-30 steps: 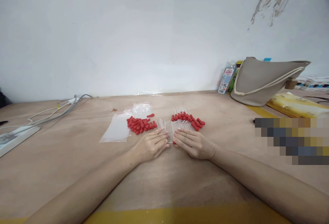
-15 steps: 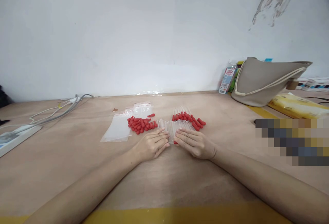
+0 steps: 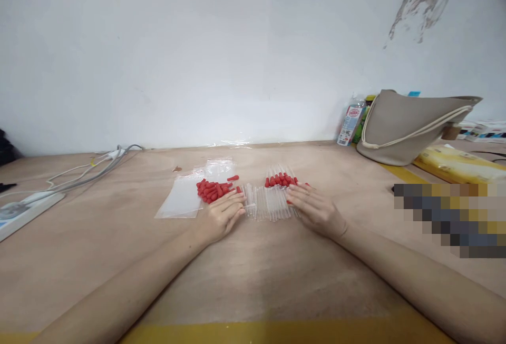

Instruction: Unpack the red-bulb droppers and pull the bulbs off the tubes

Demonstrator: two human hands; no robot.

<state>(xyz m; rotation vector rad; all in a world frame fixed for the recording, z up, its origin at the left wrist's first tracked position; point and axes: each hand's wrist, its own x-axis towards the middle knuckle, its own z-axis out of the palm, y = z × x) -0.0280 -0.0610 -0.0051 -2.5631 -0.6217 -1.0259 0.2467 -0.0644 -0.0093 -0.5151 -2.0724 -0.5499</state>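
Observation:
Clear glass tubes (image 3: 272, 204) lie side by side in a row between my hands. My left hand (image 3: 221, 216) is closed beside the heap of red rubber bulbs (image 3: 210, 190), and a clear glass tube (image 3: 250, 206) juts rightward from its fingertips. At the row's right end is my right hand (image 3: 318, 211), its fingers curled down with a bit of a red bulb (image 3: 289, 203) showing at the tips. Just beyond the row lie droppers (image 3: 281, 179), glass tubes fitted with red bulbs; my right fingers partly cover that group.
Clear plastic bags (image 3: 179, 196) lie left of the bulbs. Far left, a power strip (image 3: 35, 204) trails cables. Along the right stand a bottle (image 3: 350, 123) and a grey bag (image 3: 411, 128), with a yellow package (image 3: 454, 160) nearby. A wall closes off the back.
My hands have moved apart, the left one leftward toward the bulb heap, the right one rightward. More of the tube row shows between them.

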